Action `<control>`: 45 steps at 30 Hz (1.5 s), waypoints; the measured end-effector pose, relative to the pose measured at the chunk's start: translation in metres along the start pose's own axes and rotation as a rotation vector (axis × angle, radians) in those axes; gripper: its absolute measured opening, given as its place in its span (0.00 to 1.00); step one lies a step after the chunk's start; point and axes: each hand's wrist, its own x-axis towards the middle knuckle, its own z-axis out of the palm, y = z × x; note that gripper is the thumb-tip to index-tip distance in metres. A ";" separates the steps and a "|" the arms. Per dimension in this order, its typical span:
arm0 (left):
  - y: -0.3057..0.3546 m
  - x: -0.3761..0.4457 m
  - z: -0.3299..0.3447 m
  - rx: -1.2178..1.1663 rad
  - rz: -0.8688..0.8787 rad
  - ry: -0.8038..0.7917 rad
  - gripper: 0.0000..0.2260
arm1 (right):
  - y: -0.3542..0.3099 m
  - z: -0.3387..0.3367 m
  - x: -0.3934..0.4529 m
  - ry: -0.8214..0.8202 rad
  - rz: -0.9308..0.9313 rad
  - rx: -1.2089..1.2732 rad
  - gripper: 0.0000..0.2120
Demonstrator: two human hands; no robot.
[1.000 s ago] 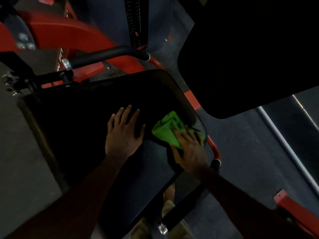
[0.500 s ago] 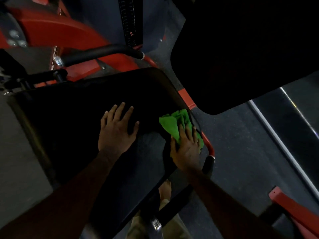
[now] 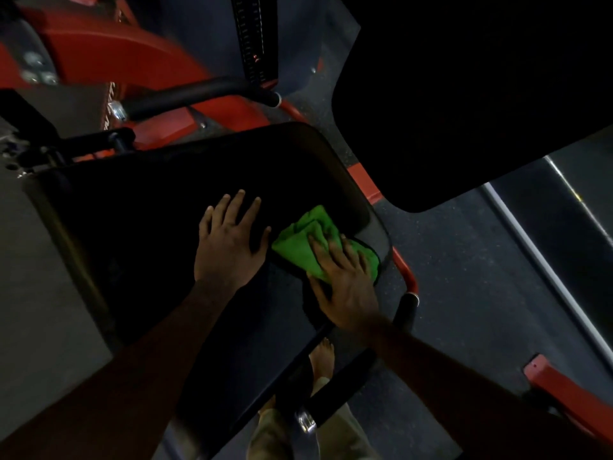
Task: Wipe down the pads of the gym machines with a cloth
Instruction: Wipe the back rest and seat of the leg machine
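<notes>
Item one, as I read the head view: a black seat pad (image 3: 159, 207), broad and dimly lit, tilted across the middle of the frame. Item two: a green cloth (image 3: 300, 242), bunched, lying on the pad near its right edge, just short of the rounded far-right corner. Item three: my right hand (image 3: 345, 283), fingers straight and spread, pressing flat on the near part of the cloth. Item four: my left hand (image 3: 229, 242), released and splayed palm-down on the bare pad just left of the cloth; whether thumb and cloth touch I cannot tell. Item five: a second black pad (image 3: 464, 94), upper right, apart from the first. Item six: red machine frame (image 3: 109, 51), upper left, with a black handle bar (image 3: 199, 94) beneath it.
</notes>
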 end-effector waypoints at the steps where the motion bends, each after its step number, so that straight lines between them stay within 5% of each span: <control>1: 0.000 0.000 0.000 -0.006 0.002 -0.003 0.26 | 0.014 -0.005 0.001 -0.017 -0.083 -0.024 0.32; 4: 0.001 0.000 -0.002 -0.009 -0.006 -0.022 0.26 | 0.040 -0.008 0.013 0.119 0.247 0.005 0.32; 7: 0.000 -0.001 -0.003 0.004 -0.018 -0.037 0.26 | -0.004 0.007 0.014 0.162 0.559 0.084 0.33; 11: -0.003 -0.001 -0.004 0.001 0.004 -0.047 0.26 | -0.017 0.010 -0.006 0.026 -0.088 0.010 0.33; 13: -0.003 -0.002 -0.004 -0.002 0.001 -0.032 0.26 | 0.013 0.003 0.004 0.020 -0.110 -0.036 0.32; 18: -0.005 -0.003 -0.004 0.000 -0.008 -0.009 0.25 | -0.004 0.009 0.017 0.213 0.673 0.171 0.35; 23: -0.007 -0.004 -0.002 -0.025 0.000 -0.032 0.26 | -0.007 0.014 -0.025 -0.019 -0.044 -0.020 0.34; 24: -0.007 -0.005 -0.002 -0.020 0.001 -0.033 0.26 | 0.012 0.012 -0.020 -0.012 -0.038 -0.043 0.34; 27: -0.007 -0.005 0.000 -0.011 -0.008 -0.033 0.27 | 0.036 -0.001 0.002 0.113 0.438 0.108 0.32; 29: -0.001 -0.006 0.001 -0.040 -0.022 -0.011 0.26 | 0.009 0.002 0.007 0.138 0.588 0.180 0.32; 34: 0.050 -0.025 0.012 -0.158 0.138 -0.049 0.24 | 0.023 0.003 -0.012 0.012 0.043 -0.027 0.33; 39: 0.063 -0.041 0.022 -0.139 0.135 -0.144 0.25 | 0.024 0.000 0.016 0.105 0.556 0.153 0.35; 45: 0.066 -0.042 0.024 -0.136 0.110 -0.120 0.24 | 0.045 -0.011 0.020 0.020 0.064 -0.052 0.33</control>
